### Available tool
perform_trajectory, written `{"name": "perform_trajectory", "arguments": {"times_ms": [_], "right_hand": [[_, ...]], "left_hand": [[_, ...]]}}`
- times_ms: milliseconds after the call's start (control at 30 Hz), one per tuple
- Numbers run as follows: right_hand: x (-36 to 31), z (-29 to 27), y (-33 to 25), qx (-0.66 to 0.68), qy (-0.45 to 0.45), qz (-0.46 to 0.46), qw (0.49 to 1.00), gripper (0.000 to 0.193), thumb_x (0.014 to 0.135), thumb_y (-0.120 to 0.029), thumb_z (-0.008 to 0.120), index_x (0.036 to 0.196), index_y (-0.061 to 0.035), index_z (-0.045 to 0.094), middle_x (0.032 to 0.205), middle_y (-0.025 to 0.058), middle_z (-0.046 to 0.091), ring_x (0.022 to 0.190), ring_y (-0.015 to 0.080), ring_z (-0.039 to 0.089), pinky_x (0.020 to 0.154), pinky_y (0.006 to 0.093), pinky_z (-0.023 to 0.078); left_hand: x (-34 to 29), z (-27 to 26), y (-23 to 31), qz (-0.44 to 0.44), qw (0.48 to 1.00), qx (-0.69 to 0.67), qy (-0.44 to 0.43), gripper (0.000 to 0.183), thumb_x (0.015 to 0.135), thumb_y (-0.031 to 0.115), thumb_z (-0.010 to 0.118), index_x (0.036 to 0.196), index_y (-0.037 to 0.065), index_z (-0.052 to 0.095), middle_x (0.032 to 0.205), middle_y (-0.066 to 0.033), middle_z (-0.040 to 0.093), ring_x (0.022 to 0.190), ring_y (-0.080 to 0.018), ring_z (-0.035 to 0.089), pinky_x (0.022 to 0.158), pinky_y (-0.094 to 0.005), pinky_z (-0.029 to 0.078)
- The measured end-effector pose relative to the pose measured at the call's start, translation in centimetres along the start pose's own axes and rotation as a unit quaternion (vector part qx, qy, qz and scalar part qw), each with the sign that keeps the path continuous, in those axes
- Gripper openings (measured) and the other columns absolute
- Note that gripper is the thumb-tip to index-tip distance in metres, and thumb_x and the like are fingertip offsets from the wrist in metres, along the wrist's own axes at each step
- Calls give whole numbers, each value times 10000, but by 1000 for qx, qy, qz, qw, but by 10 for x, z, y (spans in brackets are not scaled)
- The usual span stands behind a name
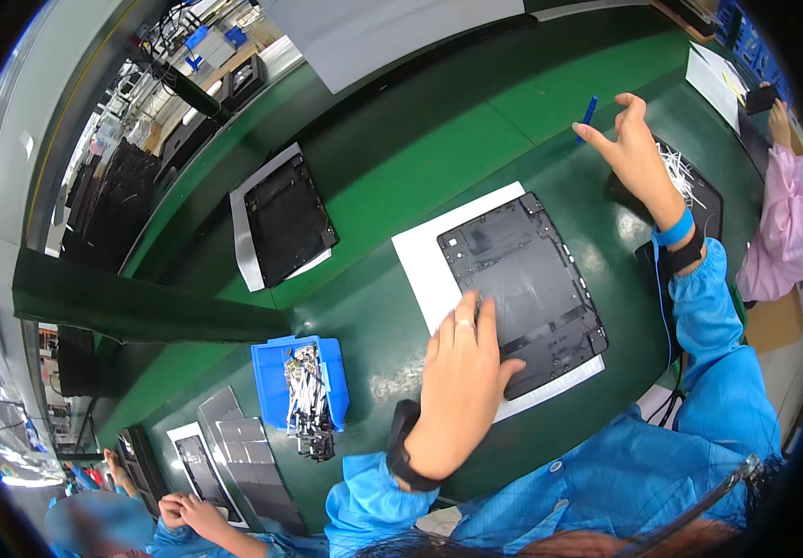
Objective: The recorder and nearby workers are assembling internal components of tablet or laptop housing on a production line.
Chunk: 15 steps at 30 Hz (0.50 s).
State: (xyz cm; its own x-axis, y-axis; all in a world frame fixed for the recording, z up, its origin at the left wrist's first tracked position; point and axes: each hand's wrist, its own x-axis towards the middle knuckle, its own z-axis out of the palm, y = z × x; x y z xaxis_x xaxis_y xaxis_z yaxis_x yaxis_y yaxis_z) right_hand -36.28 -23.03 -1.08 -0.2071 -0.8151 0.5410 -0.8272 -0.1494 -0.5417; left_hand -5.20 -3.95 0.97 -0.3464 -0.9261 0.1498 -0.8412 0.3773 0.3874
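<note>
A black laptop casing panel (531,288) lies on a white sheet (420,260) on the green table in front of me. My left hand (462,386) rests over the panel's near left edge, fingers stretched out, with a ring on one finger. Beyond the panel, to the right, my right hand (638,158) is raised with thumb and fingers apart. Beside its thumb tip is a slim blue pen-like tool (591,111); whether they touch is hard to tell. A blue band circles the right wrist, and black bands sit on both wrists.
Left of the panel stands a blue bin (273,391) of small cables and parts. A dark tray (706,203) with white strips lies near my right forearm. Another black casing (290,223) sits further back. Co-workers' hands (199,513) show at lower left; a pink sleeve (775,223) at right.
</note>
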Motion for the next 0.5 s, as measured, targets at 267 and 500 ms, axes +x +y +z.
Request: {"name": "perform_trajectory", "arguments": {"times_ms": [267, 500], "right_hand": [[-17, 39, -63, 184, -147, -129, 963, 247, 1032, -211, 644, 1022, 29, 702, 799, 161, 680, 654, 234, 622, 652, 351, 521], [-67, 68, -131, 293, -410, -137, 853, 260, 1006, -197, 650, 1032, 57, 704, 892, 205, 724, 797, 335, 707, 744, 388, 559]], "left_hand": [[11, 19, -19, 32, 999, 42, -12, 825, 758, 413, 863, 1388, -44, 589, 1446, -224, 526, 1316, -396, 534, 1148, -497, 429], [18, 21, -21, 42, 999, 28, 3, 749, 784, 394, 843, 1359, -30, 617, 1387, -202, 571, 1322, -377, 550, 1139, -503, 456]]}}
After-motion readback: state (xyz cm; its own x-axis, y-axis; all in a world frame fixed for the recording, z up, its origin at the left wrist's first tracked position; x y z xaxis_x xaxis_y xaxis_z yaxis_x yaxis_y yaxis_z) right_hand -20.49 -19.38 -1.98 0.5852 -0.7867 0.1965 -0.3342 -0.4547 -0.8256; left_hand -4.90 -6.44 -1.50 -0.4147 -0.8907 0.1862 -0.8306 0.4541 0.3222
